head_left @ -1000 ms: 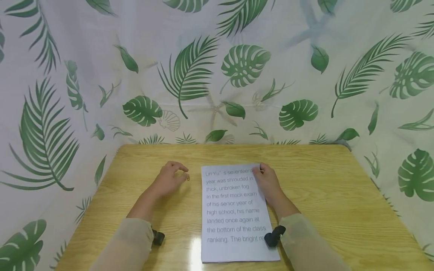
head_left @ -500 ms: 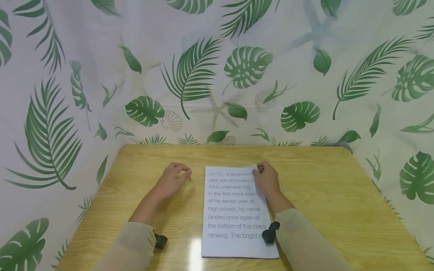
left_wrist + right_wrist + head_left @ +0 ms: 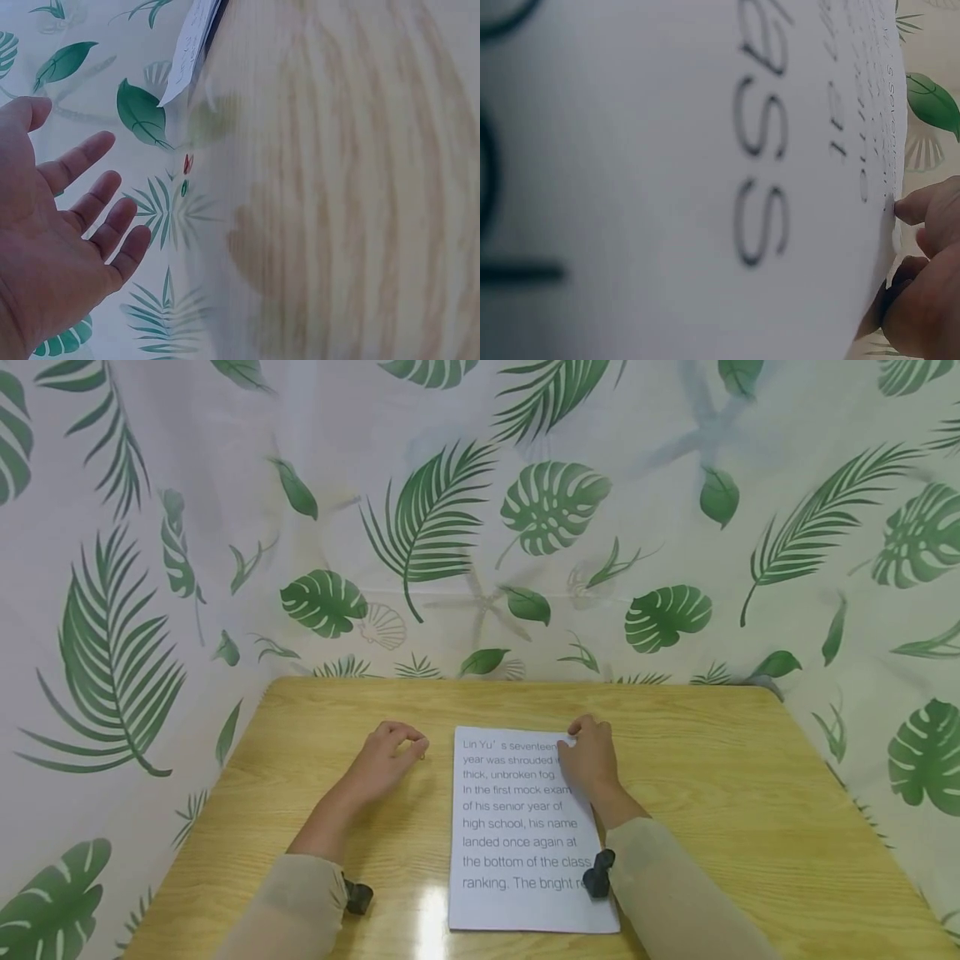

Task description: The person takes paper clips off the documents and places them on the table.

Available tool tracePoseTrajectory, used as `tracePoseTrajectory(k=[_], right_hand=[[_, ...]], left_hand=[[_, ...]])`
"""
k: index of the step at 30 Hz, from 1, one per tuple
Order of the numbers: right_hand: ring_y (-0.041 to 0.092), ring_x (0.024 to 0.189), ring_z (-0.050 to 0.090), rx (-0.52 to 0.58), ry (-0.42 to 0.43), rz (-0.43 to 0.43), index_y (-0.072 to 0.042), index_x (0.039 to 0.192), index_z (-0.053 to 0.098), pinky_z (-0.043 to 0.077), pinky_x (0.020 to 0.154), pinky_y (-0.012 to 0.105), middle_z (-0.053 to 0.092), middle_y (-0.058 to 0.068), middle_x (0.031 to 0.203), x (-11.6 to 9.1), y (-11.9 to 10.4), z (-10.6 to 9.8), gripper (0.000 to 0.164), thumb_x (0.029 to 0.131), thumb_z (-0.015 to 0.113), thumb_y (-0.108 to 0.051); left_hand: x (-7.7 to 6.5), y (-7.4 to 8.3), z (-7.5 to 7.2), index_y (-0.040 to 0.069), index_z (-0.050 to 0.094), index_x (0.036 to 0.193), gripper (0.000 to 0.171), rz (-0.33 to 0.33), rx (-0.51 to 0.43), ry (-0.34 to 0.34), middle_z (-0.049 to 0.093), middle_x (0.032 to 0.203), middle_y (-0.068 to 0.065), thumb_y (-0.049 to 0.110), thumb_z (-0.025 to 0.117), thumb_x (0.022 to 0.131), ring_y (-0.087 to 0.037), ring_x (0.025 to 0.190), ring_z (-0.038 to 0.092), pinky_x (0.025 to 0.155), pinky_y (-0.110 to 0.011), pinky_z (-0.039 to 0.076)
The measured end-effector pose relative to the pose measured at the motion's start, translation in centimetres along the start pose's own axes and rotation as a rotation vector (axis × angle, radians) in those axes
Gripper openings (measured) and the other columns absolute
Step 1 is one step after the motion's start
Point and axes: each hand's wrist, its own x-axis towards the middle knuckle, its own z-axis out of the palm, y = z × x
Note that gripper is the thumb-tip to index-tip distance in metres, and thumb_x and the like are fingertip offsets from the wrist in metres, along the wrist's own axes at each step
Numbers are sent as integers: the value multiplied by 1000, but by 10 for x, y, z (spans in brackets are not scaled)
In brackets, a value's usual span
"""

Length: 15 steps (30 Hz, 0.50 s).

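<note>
A stack of white paper sheets (image 3: 517,910) with large printed text lies on the wooden table. My right hand (image 3: 594,756) grips its top right corner. In the right wrist view, the thumb (image 3: 915,206) presses the page edge, and a dark patch (image 3: 892,295) shows among the fingers below. My left hand (image 3: 382,762) is held left of the stack, its fingertips by a tiny wire loop (image 3: 422,757). Seen from the left wrist, this hand has spread fingers (image 3: 105,184); small red (image 3: 187,163) and green (image 3: 184,189) loops, like paper clips, lie beyond them.
The wooden table (image 3: 720,810) has its far edge against a white curtain (image 3: 570,635) printed with green leaves. The curtain also runs along both sides. Black wrist devices (image 3: 358,897) sit at the sleeve cuffs.
The head view has shifted slightly. The top right corner of the paper, lifted half a second ago, now lies lower, with my right hand over it. My left fingertips have come closer to the small loop.
</note>
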Motion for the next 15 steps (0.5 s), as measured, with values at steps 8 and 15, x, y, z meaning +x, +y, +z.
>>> tracePoseTrajectory(k=[8, 15], right_hand=[[28, 88, 70, -53, -30, -47, -2, 113, 72, 56, 78, 39, 76, 15, 101, -2, -2, -5, 22, 108, 59, -20], [38, 116, 69, 19, -189, 18, -3, 137, 63, 56, 94, 47, 70, 24, 132, 0, -1, -30, 39, 113, 47, -29]], left_hand=[[2, -1, 4, 15, 70, 130, 38, -17, 12, 9, 50, 157, -15, 44, 54, 113, -43, 150, 43, 118, -69, 43], [0, 1, 6, 14, 68, 137, 41, -45, 21, 17, 46, 159, -15, 44, 60, 110, -44, 153, 37, 120, -69, 41]])
